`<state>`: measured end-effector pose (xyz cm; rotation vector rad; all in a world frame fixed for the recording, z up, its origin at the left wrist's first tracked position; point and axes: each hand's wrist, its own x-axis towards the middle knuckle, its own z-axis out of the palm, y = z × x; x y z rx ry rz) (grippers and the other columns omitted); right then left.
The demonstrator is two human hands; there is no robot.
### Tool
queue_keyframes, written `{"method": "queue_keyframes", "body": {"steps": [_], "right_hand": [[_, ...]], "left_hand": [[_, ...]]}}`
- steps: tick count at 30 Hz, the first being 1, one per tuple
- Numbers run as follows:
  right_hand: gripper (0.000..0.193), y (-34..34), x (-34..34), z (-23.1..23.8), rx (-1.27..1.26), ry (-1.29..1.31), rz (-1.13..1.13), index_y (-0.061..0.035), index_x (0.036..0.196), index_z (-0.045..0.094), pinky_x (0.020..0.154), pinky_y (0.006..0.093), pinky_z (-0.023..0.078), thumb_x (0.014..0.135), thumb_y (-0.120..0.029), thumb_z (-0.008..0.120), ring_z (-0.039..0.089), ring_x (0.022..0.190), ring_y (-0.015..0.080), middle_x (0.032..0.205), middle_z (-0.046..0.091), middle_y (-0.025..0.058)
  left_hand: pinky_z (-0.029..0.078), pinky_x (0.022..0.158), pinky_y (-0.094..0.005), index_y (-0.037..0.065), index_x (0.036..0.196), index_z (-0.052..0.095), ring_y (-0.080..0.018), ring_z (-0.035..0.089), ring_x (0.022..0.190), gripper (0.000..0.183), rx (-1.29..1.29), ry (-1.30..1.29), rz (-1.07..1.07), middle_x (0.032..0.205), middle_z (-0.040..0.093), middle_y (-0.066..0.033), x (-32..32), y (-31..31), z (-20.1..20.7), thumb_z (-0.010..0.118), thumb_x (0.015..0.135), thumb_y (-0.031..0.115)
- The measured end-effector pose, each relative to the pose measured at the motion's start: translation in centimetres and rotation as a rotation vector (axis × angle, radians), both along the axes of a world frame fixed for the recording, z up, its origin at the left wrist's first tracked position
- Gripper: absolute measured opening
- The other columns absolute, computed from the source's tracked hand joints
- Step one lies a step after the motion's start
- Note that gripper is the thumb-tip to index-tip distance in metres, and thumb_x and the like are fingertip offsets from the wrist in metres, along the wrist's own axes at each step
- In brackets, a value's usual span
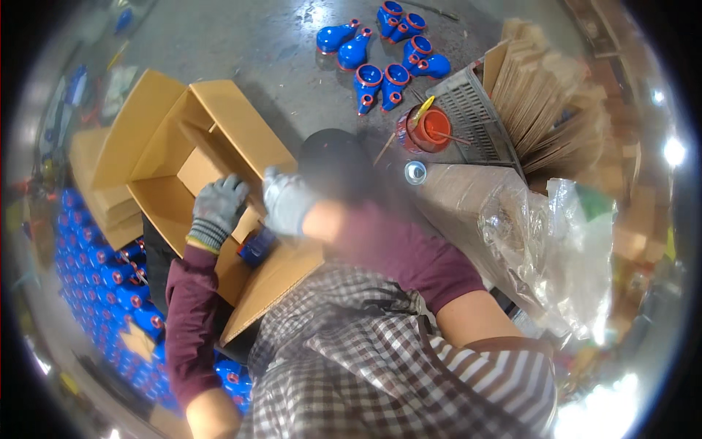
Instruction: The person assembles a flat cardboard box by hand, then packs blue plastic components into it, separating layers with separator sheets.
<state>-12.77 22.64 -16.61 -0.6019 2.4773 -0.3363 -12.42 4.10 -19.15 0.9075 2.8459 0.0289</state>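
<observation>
An open cardboard box (pixel 150 157) stands tilted in front of me, its flaps spread. Inside runs an upright cardboard divider (pixel 212 150). My left hand (pixel 221 207), in a grey knit glove, is closed at the divider's near part, fingers bent over its edge. Beside it my right hand (pixel 287 201), also gloved, is closed at the same cardboard near the box's right wall; its fingertips are partly hidden and blurred. Just below both hands, a blue part with red edging (pixel 256 247) lies in the near part of the box, partly covered by cardboard.
Several glossy blue pear-shaped castings (pixel 368 75) with red rims stand on the floor ahead. A red paint pot (pixel 430 130) sits beside a grey crate (pixel 475 110) of folded cardboard (pixel 541 95). Clear plastic wrap (pixel 545 249) lies right. Many blue parts (pixel 110 274) fill the left.
</observation>
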Motion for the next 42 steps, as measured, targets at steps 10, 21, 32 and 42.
{"method": "queue_keyframes", "body": {"steps": [10,21,32,42], "right_hand": [[0.038,15.6,-8.8,-9.5,-0.714,0.350,-0.905,-0.0047,0.115,0.056,0.086,0.0406,0.046,0.085,-0.028,0.058,0.060,0.099,0.0327,0.104,0.063,0.0180],[0.057,17.2,-17.3,-17.6,0.280,0.018,-0.872,-0.0039,0.121,0.044,0.088,0.0502,0.043,0.084,-0.047,0.050,0.058,0.105,0.0377,0.110,0.061,0.0219],[0.020,21.6,-13.8,-8.1,-0.353,0.404,-0.119,-0.0050,0.105,0.058,0.079,0.0359,0.048,0.091,-0.015,0.048,0.059,0.090,0.0270,0.095,0.058,0.0141],[0.022,9.2,-8.4,7.7,-1.213,-0.415,-0.440,0.0004,0.107,0.054,0.063,0.0301,0.057,0.091,-0.015,0.052,0.060,0.081,0.0125,0.092,0.057,0.0074]], "left_hand": [[0.047,0.080,-0.0386,0.017,0.113,0.054,-0.0265,0.056,0.097,0.040,-0.118,-0.165,0.095,0.125,0.051,-0.0080,4.7,-3.9,1.8,0.061,0.074,0.015],[0.044,0.087,-0.0418,0.010,0.127,0.047,-0.0331,0.054,0.102,0.056,0.115,-0.135,0.471,0.137,0.042,-0.0155,12.5,-6.0,4.9,0.064,0.073,0.011],[0.046,0.088,-0.0377,0.009,0.110,0.060,-0.0298,0.058,0.103,0.036,0.347,0.048,0.535,0.117,0.059,-0.0117,10.1,-5.8,6.9,0.065,0.075,0.004],[0.039,0.098,-0.0366,0.003,0.138,0.035,-0.0264,0.049,0.118,0.054,1.222,-0.198,0.556,0.134,0.044,-0.0137,-1.2,-1.4,8.0,0.047,0.094,0.032]]}}
